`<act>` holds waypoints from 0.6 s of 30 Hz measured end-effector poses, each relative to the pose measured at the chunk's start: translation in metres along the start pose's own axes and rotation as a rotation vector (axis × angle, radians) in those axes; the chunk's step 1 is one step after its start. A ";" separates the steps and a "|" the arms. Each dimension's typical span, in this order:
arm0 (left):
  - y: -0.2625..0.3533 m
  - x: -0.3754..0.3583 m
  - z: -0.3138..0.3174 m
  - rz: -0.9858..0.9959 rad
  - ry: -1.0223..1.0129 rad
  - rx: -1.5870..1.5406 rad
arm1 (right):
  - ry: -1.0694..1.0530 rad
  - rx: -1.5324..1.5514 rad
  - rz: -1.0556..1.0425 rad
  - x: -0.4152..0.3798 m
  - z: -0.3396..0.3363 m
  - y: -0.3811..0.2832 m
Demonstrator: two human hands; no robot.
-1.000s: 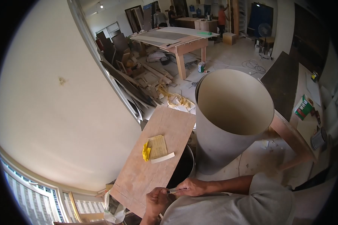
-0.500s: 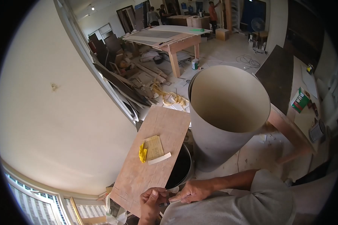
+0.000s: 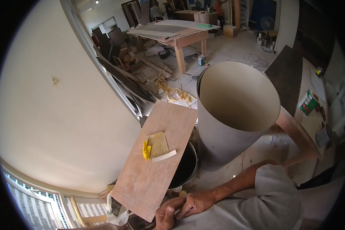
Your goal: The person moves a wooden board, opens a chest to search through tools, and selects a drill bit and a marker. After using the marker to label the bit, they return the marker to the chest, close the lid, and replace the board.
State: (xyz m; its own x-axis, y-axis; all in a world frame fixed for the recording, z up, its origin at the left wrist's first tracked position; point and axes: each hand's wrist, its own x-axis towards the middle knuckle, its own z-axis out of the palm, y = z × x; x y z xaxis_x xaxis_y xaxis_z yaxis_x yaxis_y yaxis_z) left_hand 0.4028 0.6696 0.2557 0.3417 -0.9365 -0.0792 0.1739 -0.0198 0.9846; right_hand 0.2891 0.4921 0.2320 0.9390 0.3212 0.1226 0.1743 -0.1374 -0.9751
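My left hand (image 3: 167, 215) and my right hand (image 3: 196, 203) meet low in the view, against the grey shirt. Both have curled fingers; anything small between them is hidden. A tilted-looking plywood board (image 3: 142, 186) lies just beyond them, partly over a dark round bucket (image 3: 196, 165). On the board rest a printed tan paper (image 3: 159, 142), a crumpled yellow piece (image 3: 146, 150) and a white strip (image 3: 164, 156). Neither hand touches these.
A tall rolled sheet (image 3: 222, 147) stands right of the board. Behind is a wooden worktable (image 3: 179, 44) with flat sheets. Scraps (image 3: 176, 94) litter the floor. At right are a green-and-white tin (image 3: 308, 102) and a metal can (image 3: 324, 135). A pale wall (image 3: 57, 126) rises at left. People are at the back.
My hands have come closer together and sit slightly lower and further right in the view. The view has shifted a little; the things on the board lie as before.
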 end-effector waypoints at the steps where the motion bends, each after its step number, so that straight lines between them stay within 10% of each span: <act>1: -0.002 -0.003 0.000 0.011 0.006 -0.026 | 0.007 0.016 -0.014 0.002 0.003 0.003; 18: 0.003 0.018 -0.026 0.141 0.002 0.443 | 0.158 -0.230 0.154 0.021 -0.061 -0.019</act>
State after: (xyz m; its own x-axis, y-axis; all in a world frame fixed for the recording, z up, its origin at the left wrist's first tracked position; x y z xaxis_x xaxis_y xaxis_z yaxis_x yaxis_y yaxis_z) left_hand 0.4331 0.6617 0.2534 0.3351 -0.9402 0.0607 -0.2854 -0.0399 0.9576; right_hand 0.3230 0.4445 0.2645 0.9909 0.1327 0.0214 0.0717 -0.3868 -0.9194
